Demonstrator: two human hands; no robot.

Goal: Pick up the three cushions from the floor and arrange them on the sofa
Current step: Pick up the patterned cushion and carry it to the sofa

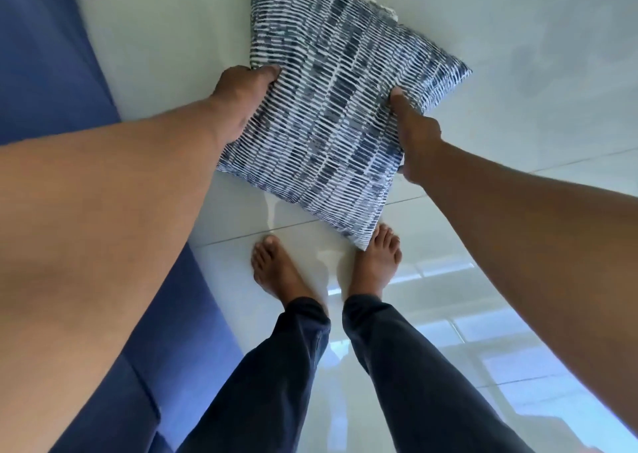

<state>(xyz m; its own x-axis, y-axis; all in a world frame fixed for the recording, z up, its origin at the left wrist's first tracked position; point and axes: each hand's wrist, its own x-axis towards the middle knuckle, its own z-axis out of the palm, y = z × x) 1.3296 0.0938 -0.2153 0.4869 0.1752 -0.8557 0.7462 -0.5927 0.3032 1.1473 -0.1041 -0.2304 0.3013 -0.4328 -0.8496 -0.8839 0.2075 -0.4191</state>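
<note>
A square cushion (331, 107) with a blue and white dashed pattern is in the middle of the head view, above the glossy floor. My left hand (241, 100) grips its left edge, thumb on top. My right hand (414, 131) grips its right edge. The cushion's near corner hangs just over my right foot. The blue sofa (45, 55) runs along the left side, partly hidden behind my left forearm. No other cushion is in view.
The white tiled floor (518, 55) is shiny and reflects a window at the lower right. My bare feet (276, 269) stand on it close to the sofa's front edge (193, 321). Something small and white pokes out behind the cushion's far edge.
</note>
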